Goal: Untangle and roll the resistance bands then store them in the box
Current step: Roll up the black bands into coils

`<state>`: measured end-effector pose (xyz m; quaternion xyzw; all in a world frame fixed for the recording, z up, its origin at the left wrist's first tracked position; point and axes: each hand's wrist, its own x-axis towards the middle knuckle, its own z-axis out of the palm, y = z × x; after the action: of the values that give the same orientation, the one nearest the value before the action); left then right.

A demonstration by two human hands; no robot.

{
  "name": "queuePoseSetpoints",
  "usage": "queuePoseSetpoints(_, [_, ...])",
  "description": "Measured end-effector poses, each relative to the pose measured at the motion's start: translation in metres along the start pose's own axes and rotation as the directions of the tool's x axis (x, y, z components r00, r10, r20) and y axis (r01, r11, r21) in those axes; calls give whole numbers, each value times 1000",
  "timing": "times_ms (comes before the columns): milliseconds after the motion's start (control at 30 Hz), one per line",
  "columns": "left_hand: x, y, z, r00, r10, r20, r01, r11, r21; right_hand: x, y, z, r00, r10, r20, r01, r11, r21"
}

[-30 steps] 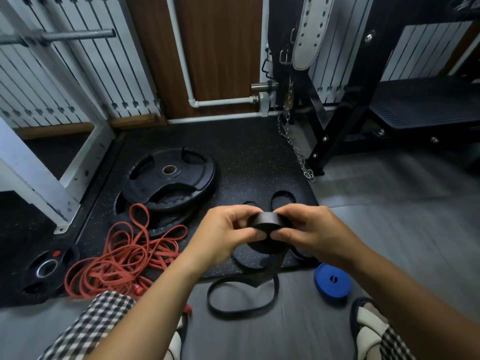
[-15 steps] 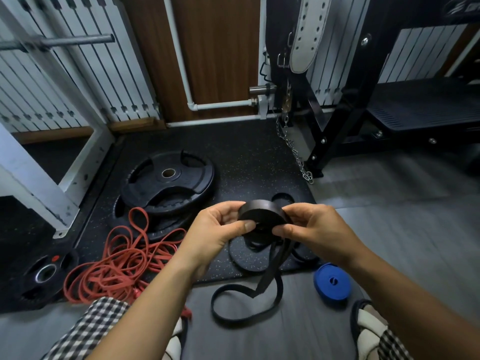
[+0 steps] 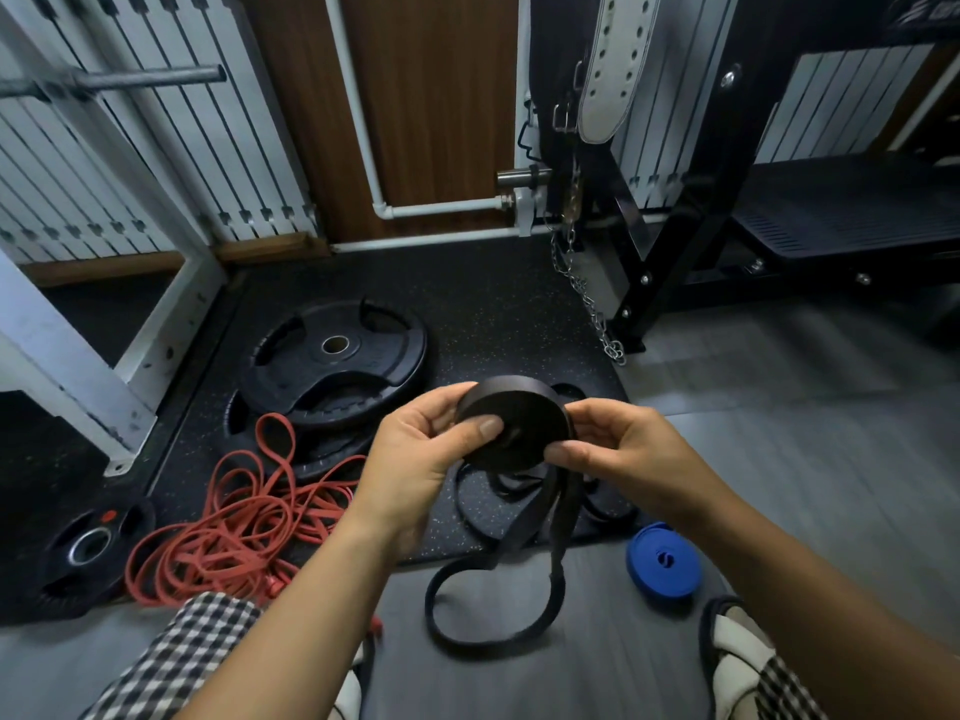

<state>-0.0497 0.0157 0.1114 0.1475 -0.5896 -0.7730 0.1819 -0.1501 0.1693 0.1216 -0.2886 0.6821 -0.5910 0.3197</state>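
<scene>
Lying beyond my left hand [image 3: 415,459], the plates [image 3: 337,356] are partly covered by red bands [image 3: 234,527] tangled to its left. Both hands pinch the black roll [image 3: 511,426] between them, thumbs on its face, fingertips mostly hidden behind. Its tail [image 3: 493,605] hangs below, looping on the floor. Under my right hand [image 3: 618,454] lies a blue roll [image 3: 665,561].

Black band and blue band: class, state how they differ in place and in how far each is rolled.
The black band is gripped by the left hand and right hand; the blue band lies on the floor.
The black band is only partly rolled, its tail hanging down; the blue band is fully coiled.
Both form flat discs.
</scene>
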Motion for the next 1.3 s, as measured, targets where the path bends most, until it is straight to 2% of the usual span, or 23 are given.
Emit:
queuePoseSetpoints(133, [-3, -6, 6, 996, -77, -52, 66, 979, -195, 1, 8, 13, 997, -7, -77, 26, 971, 238])
queuePoseSetpoints(200, [-4, -9, 8, 992, -113, -60, 95, 963, -251, 2, 11, 16, 996, -18, -86, 38, 971, 238])
queuePoseSetpoints(267, [-4, -8, 6, 988, -152, -35, 139, 962, -235, 2, 9, 14, 997, -26, -78, 37, 989, 143])
queuePoseSetpoints(333, [-2, -4, 2, 987, -158, 3, 157, 983, -90, 3, 6, 8, 996, -40, -81, 40, 999, 2])
queuePoseSetpoints(400, [0, 1, -3, 992, -121, 32, 117, 987, 112, 4, 5, 3, 992, -94, -89, 68, 963, -262])
queuePoseSetpoints(467, [1, -1, -6, 993, -88, 83, 57, 945, 323, 4, 9, 0, 983, -173, -59, 106, 803, -587])
queuePoseSetpoints(500, [2, -2, -7, 990, -70, 120, 9, 895, 446, 3, 11, -1, 982, -186, -36, 113, 726, -678])
queuePoseSetpoints(567, [4, -5, -9, 987, -34, 156, -63, 817, 573, 1, 13, -1, 982, -189, -5, 126, 673, -728])
queuePoseSetpoints(633, [4, -6, -8, 989, -9, 146, -70, 849, 524, 1, 11, -1, 982, -191, -1, 143, 734, -664])
queuePoseSetpoints(700, [4, -5, -5, 991, 17, 130, -73, 894, 442, 0, 5, -1, 989, -148, -29, 120, 888, -444])
queuePoseSetpoints(767, [2, -2, -1, 994, 35, 107, -66, 950, 306, 0, 1, -2, 994, -101, -43, 92, 978, -189])
queuePoseSetpoints(867, [1, 1, 1, 999, 40, 27, -43, 994, 104, 1, 1, 0, 998, -55, -18, 55, 998, 10])
queuePoseSetpoints(1000, [0, -2, 2, 998, -23, -60, 18, 996, -84, 1, 7, 11, 998, -54, -46, 60, 985, 162])
queuePoseSetpoints(1033, [-1, -5, 4, 997, -48, -63, 41, 993, -112, 2, 8, 13, 997, -58, -50, 65, 986, 155])
queuePoseSetpoints(1133, [-2, -8, 2, 992, -118, -37, 112, 985, -130, 3, 8, 10, 995, -93, -47, 89, 992, -85])
queuePoseSetpoints(1200, [0, -4, -3, 992, -122, 19, 121, 992, 34, 4, 8, 3, 992, -117, -49, 98, 952, -291])
queuePoseSetpoints(1233, [1, -2, -6, 993, -104, 50, 95, 984, 149, 4, 8, 1, 988, -149, -38, 117, 891, -439])
queuePoseSetpoints(1300, [4, -2, -9, 991, -69, 113, 25, 936, 351, 3, 11, -1, 982, -188, 27, 149, 675, -722])
